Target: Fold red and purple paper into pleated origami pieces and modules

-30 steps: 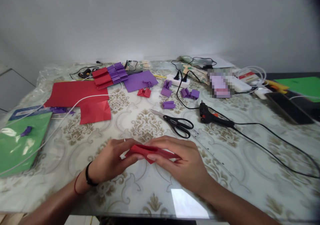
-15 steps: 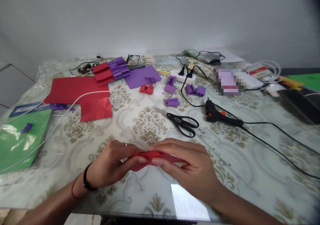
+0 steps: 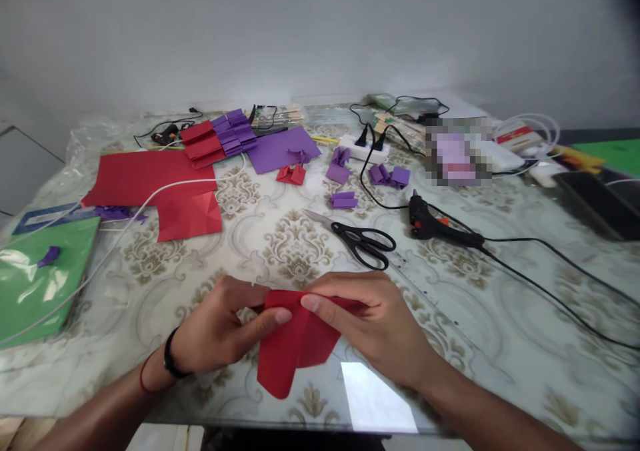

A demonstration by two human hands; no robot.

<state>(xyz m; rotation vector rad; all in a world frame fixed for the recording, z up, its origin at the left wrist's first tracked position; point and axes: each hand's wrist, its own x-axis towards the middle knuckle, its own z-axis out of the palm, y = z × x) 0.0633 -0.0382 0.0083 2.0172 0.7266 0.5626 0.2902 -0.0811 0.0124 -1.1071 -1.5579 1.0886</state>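
A folded piece of red paper point(image 3: 295, 344) hangs between my two hands, just above the near part of the patterned table. My left hand point(image 3: 233, 324) pinches its left side, thumb on the front and fingers behind. With thumb in front near the upper middle and fingers behind the right side, my right hand point(image 3: 365, 324) grips it too. Two flaps point down toward me. Beyond my hands lie black-handled scissors point(image 3: 361, 241), blades toward the upper left. Small folded purple pieces point(image 3: 343, 200) and a small folded red piece point(image 3: 291, 174) rest farther back.
At right, a black glue gun point(image 3: 440, 227) trails its cord across the table. Behind it are a white power strip point(image 3: 364, 149) and a dark phone point(image 3: 597, 201). Red sheets point(image 3: 155, 174), a purple sheet point(image 3: 285, 149) and a green packet point(image 3: 45, 284) lie left, crossed by a white cable.
The red paper has tilted from nearly edge-on to facing me, its flaps now hanging lower. My hands keep hold of it, and my right hand has shifted slightly left.
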